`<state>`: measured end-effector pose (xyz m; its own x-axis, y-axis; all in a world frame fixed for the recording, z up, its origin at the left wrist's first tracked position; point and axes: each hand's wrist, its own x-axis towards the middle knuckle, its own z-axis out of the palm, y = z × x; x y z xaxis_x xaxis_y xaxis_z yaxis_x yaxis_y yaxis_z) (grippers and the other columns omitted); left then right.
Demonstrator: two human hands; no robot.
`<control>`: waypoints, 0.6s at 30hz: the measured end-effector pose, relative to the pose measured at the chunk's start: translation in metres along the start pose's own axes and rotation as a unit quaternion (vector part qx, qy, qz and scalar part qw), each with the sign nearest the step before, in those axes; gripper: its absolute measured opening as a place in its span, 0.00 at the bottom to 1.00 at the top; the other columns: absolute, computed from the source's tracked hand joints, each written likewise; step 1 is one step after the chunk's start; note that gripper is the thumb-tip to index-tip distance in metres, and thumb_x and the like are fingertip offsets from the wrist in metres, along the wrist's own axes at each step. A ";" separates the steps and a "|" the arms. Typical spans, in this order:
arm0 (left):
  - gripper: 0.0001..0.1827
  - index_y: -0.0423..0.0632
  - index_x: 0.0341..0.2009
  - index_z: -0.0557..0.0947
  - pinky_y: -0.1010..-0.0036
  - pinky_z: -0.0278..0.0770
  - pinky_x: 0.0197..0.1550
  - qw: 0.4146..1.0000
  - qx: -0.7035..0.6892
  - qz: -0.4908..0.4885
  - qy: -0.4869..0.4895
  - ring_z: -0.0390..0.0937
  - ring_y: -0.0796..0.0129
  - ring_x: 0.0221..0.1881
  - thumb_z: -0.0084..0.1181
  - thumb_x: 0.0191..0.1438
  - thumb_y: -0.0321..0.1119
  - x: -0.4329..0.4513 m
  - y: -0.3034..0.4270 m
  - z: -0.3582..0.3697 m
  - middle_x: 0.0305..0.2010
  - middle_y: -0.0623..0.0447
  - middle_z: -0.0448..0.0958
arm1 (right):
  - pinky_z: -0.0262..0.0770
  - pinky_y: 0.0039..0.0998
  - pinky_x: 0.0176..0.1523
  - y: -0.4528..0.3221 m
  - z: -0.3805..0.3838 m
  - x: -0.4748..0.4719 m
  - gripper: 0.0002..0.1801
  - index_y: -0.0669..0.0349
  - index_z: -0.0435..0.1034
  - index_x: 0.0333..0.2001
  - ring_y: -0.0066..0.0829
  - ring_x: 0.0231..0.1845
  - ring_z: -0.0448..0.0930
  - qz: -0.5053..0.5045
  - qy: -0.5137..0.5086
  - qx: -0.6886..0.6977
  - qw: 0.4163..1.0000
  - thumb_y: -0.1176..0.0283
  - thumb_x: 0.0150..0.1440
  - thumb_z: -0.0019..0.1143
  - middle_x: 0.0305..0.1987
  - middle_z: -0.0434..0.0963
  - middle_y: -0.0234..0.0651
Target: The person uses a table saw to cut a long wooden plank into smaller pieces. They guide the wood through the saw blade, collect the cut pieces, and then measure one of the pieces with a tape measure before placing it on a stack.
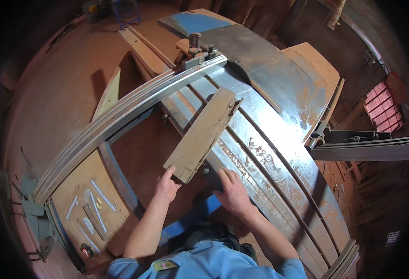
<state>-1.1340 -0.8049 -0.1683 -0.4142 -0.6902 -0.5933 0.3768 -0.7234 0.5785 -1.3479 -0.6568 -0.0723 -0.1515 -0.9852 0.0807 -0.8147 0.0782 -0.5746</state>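
A rough wooden board (201,134) with a ragged, bark-like right edge lies diagonally over the slotted metal machine table (260,153). Its near end juts past the table's edge towards me. My left hand (166,188) grips the near left corner of this board. To the right of the board, my right hand (233,191) rests at the table's near edge, fingers stretched out and holding nothing. A small gap separates it from the wood.
A long metal rail (131,92) bearing a clamp-like stop (196,57) crosses on the left. White notched strips and small tools lie on a plywood panel (117,188). A blue frame bar (192,216) runs before me. Stacked strips (342,259) stand at lower right.
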 end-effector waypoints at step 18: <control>0.24 0.39 0.62 0.70 0.47 0.79 0.56 0.997 0.021 0.049 0.061 0.77 0.51 0.58 0.50 0.62 0.33 -0.134 -0.035 0.059 0.59 0.44 0.75 | 0.55 0.48 0.74 0.033 0.008 0.024 0.30 0.52 0.64 0.64 0.48 0.73 0.61 -0.189 0.006 -0.095 0.977 0.69 0.56 0.54 0.71 0.62 0.45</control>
<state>-1.1405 -0.6856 -0.0762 -0.2712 -0.7566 -0.5950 0.3743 -0.6524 0.6590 -1.3742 -0.6789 -0.0961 0.1747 -0.9476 0.2674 -0.9027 -0.2626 -0.3408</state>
